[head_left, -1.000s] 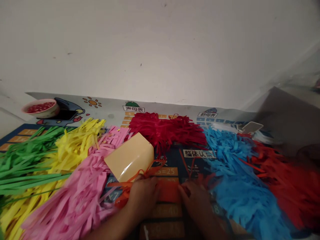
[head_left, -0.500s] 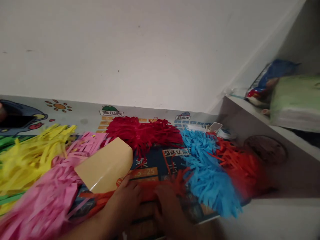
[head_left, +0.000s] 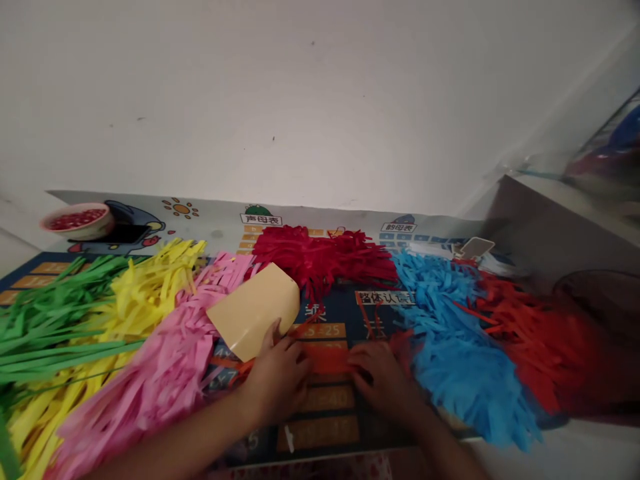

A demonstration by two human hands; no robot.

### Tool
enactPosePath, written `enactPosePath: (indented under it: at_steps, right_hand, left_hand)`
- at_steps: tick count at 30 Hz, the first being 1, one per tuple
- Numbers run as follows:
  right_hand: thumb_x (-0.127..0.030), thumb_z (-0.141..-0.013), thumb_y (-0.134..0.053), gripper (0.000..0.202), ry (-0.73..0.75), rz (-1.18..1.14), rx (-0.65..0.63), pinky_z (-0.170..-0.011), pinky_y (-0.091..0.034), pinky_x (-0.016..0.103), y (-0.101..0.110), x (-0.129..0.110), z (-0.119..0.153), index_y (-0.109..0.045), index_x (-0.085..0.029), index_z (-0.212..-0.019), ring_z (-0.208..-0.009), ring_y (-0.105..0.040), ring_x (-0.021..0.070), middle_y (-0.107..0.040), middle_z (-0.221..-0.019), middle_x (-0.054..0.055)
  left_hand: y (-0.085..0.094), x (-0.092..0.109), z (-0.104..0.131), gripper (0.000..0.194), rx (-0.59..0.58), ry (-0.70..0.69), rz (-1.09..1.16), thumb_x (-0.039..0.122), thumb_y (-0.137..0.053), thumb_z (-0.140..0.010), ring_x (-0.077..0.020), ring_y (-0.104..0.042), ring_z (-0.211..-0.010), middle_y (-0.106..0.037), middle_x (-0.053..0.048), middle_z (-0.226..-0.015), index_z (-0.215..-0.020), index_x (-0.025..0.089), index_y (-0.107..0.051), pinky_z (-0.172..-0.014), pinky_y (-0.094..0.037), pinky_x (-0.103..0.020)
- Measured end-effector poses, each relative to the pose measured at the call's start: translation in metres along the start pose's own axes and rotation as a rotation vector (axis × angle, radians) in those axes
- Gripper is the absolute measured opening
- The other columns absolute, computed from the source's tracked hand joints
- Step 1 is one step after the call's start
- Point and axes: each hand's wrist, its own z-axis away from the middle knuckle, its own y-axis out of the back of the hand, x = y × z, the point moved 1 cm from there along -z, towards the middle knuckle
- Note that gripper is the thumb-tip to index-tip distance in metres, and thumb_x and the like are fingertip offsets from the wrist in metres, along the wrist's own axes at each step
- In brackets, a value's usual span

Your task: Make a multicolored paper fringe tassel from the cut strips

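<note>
At the table's front middle lies a strip of orange paper (head_left: 327, 358), its flat part between my hands and its ends cut into fringes. My left hand (head_left: 280, 373) has its fingers curled on the left end of that strip. On the right end, my right hand (head_left: 383, 380) grips with bent fingers; the fringe there is blurred. Just behind my left hand is a tan card (head_left: 256, 308), partly on the pink fringed paper (head_left: 150, 373). Beyond the strip sits a dark red fringed bundle (head_left: 320, 257). A blue fringed bundle (head_left: 450, 347) lies right of my right hand.
Yellow (head_left: 145, 293) and green fringed paper (head_left: 55, 320) spread at the left. A bowl of red pieces (head_left: 77, 221) and a dark phone-like slab (head_left: 123, 235) stand at the back left. Red fringed paper (head_left: 535, 333) lies against a grey panel (head_left: 530, 233) on the right.
My view has swung left, bringing the bowl and more green paper into sight. My hands are farther apart, with more of the flat orange paper showing between them.
</note>
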Motion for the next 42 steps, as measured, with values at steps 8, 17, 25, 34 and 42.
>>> enactPosePath:
  at_steps: [8, 17, 25, 34, 42]
  right_hand:
    - [-0.02, -0.088, -0.063, 0.008, -0.093, 0.003, -0.004, -0.082, -0.036, 0.036, -0.004, 0.017, 0.0, -0.069, -0.025, -0.091, -0.092, -0.058, 0.02, -0.066, -0.096, 0.002]
    - [-0.026, -0.089, -0.057, 0.025, -0.289, 0.083, 0.066, -0.073, -0.035, 0.033, -0.01, 0.018, -0.015, -0.059, -0.02, -0.065, -0.08, -0.055, 0.0191, -0.06, -0.082, 0.002]
    - [-0.024, -0.085, -0.061, 0.021, -0.273, 0.12, 0.096, -0.072, -0.032, 0.032, -0.017, 0.024, -0.017, -0.059, -0.019, -0.064, -0.078, -0.055, 0.0185, -0.059, -0.078, 0.002]
    - [-0.022, -0.083, -0.066, 0.003, -0.174, 0.297, 0.211, -0.081, -0.031, 0.039, -0.004, -0.002, -0.013, -0.063, -0.021, -0.083, -0.089, -0.054, 0.024, -0.064, -0.091, 0.005]
    - [-0.013, -0.087, -0.065, 0.009, 0.105, 0.423, 0.065, -0.084, -0.029, 0.042, -0.017, -0.004, -0.013, -0.064, -0.022, -0.086, -0.085, -0.054, 0.0209, -0.066, -0.08, 0.001]
  left_hand:
    - [-0.003, -0.014, 0.003, 0.01, 0.106, 0.005, 0.173, 0.026, -0.064, -0.084, -0.0171, -0.058, -0.081, -0.068, 0.004, -0.08, -0.077, 0.029, -0.07, -0.107, -0.016, -0.053]
    - [-0.002, -0.01, -0.021, 0.023, -0.043, 0.179, 0.096, 0.025, -0.054, -0.088, -0.0215, -0.057, -0.082, -0.066, -0.003, -0.077, -0.07, 0.021, -0.068, -0.083, -0.031, -0.042]
    - [-0.006, -0.011, -0.024, 0.025, -0.064, 0.174, 0.061, 0.027, -0.055, -0.087, -0.0213, -0.057, -0.08, -0.066, -0.004, -0.075, -0.068, 0.02, -0.068, -0.081, -0.031, -0.041]
    - [-0.005, -0.011, -0.024, 0.008, -0.055, 0.048, -0.102, 0.027, -0.062, -0.086, -0.0238, -0.055, -0.091, -0.066, -0.005, -0.092, -0.091, 0.021, -0.066, -0.088, -0.032, -0.044]
    - [-0.006, 0.006, -0.02, 0.022, -0.091, -0.226, -0.268, 0.034, -0.057, -0.089, -0.0271, -0.049, -0.095, -0.065, -0.007, -0.085, -0.09, 0.016, -0.068, -0.103, -0.018, -0.052]
